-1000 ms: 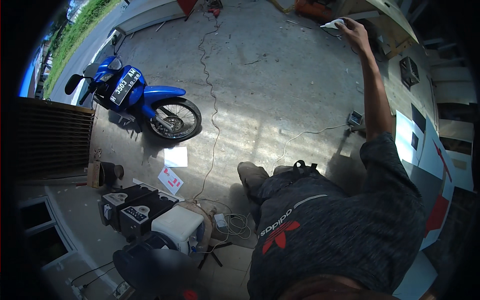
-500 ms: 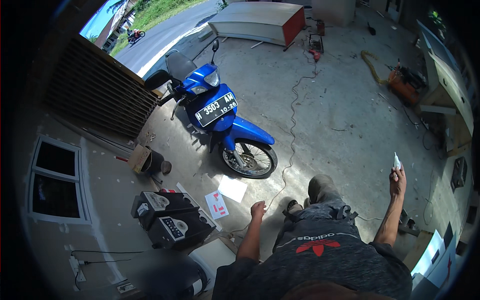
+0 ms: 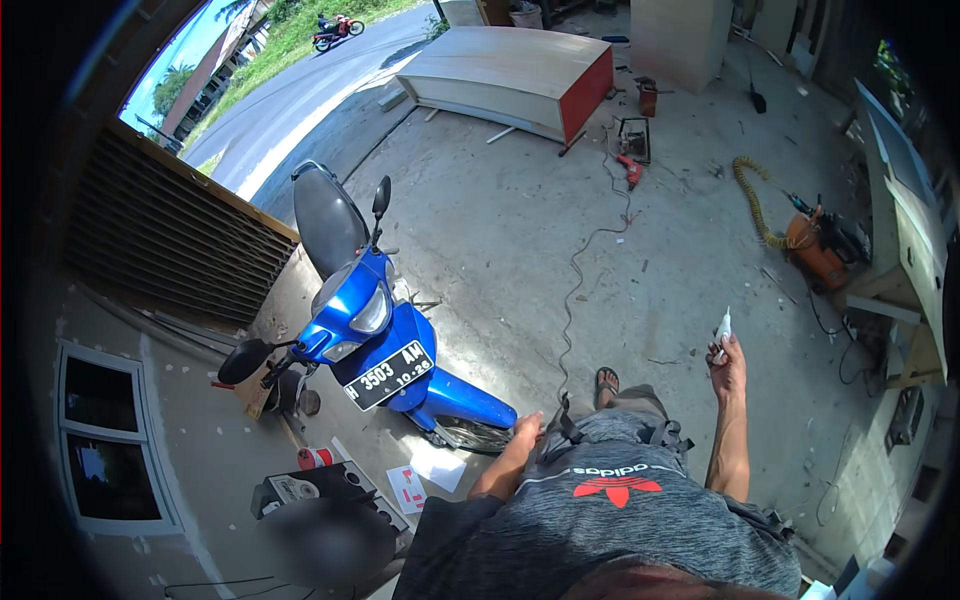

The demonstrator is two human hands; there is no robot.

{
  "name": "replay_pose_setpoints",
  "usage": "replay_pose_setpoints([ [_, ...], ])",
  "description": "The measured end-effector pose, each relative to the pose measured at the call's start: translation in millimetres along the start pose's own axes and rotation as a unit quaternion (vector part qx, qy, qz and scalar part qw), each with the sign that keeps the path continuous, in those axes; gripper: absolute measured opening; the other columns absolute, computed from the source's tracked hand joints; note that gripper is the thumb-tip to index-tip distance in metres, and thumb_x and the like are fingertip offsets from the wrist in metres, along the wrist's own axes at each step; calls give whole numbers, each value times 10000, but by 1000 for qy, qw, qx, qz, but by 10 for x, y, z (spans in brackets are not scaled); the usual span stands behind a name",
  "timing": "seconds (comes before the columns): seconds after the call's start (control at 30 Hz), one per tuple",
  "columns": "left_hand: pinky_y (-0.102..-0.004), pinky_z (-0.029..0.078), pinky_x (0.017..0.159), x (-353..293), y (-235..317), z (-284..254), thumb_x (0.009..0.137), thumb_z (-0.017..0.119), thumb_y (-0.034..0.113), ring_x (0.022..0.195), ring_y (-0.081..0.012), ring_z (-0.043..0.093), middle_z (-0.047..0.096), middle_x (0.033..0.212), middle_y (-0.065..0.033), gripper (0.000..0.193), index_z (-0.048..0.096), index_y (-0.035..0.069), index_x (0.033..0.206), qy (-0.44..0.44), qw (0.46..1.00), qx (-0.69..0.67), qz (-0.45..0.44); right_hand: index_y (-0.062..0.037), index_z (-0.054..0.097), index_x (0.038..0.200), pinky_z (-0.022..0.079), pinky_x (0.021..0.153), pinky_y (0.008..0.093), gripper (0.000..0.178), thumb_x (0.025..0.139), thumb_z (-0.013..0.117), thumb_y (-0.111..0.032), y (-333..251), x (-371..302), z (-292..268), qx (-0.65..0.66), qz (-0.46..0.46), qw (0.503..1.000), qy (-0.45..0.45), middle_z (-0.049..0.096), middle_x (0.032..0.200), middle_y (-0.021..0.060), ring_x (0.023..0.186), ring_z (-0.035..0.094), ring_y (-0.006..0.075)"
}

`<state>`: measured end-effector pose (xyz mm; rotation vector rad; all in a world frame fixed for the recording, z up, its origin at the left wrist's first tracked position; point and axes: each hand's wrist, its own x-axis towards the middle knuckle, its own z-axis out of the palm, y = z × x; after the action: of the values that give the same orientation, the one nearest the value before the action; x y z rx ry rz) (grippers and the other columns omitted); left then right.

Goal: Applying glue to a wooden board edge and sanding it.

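Observation:
My right hand [image 3: 727, 362] is closed around a small white squeeze tube [image 3: 724, 326], its narrow pointed nozzle upward, held out over the concrete floor. My left hand [image 3: 527, 428] hangs low on the other side of my body, its fingers loosely apart with nothing visible in them. From this view it overlaps the area beside the front wheel of a blue motorcycle [image 3: 395, 330]; whether they touch I cannot tell. One sandalled foot [image 3: 606, 386] shows ahead of me.
Ahead, a long white cabinet with a red end [image 3: 500, 80] lies on the floor. A red power drill [image 3: 630, 172] trails its cord [image 3: 575, 265] toward me. An orange compressor [image 3: 830, 250] stands right. Black speaker boxes [image 3: 340, 490] and paper sheets [image 3: 437, 467] lie left.
I have moved forward and the view has shifted; the blue motorcycle now sits lower and further left. My right hand, still holding the tube, appears nearer my middle. A motorbike on the road moved right.

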<state>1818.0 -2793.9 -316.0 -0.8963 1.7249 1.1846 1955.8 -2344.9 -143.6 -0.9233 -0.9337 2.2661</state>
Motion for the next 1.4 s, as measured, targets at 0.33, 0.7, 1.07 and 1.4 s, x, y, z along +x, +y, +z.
replay_pose_setpoints([
  [0.33, -526, 528, 899, 1354, 1156, -69, 935, 546, 488, 1093, -427, 690, 722, 1161, -222, 455, 743, 157, 1176, -35, 821, 511, 250, -79, 628, 1265, 490, 708, 257, 308, 975, 694, -158, 10, 2627, 2468, -68, 81, 981, -162, 712, 1170, 50, 873, 622, 114],
  [0.7, -283, 446, 572, 2228, 5981, 711, 958, 650, 309, 670, -149, 605, 723, 981, -69, 338, 690, 71, 1195, -4, 987, 42, 153, -85, 621, 1221, 490, 751, 292, 269, 969, 706, -129, -237, 4287, 3177, -31, 29, 998, 55, 704, 1147, 61, 1001, 667, 181],
  [1.07, -279, 491, 733, 2293, 9639, 2400, 976, 686, 287, 861, -124, 625, 697, 969, -19, 339, 710, 36, 1201, 21, 929, -13, 370, -76, 610, 1246, 509, 740, 296, 240, 1010, 644, -96, -104, 7322, 4062, -21, 109, 993, 36, 705, 1155, 90, 953, 680, 179],
  [1.4, -428, 419, 1069, 4104, 10538, 4047, 937, 724, 180, 1289, -334, 530, 589, 1362, -143, 408, 659, 116, 1336, 122, 731, 228, 631, -54, 609, 1309, 508, 758, 294, 307, 1004, 643, -59, 1462, 10424, 4468, 4, 100, 992, -84, 705, 1145, 81, 970, 685, 177],
])
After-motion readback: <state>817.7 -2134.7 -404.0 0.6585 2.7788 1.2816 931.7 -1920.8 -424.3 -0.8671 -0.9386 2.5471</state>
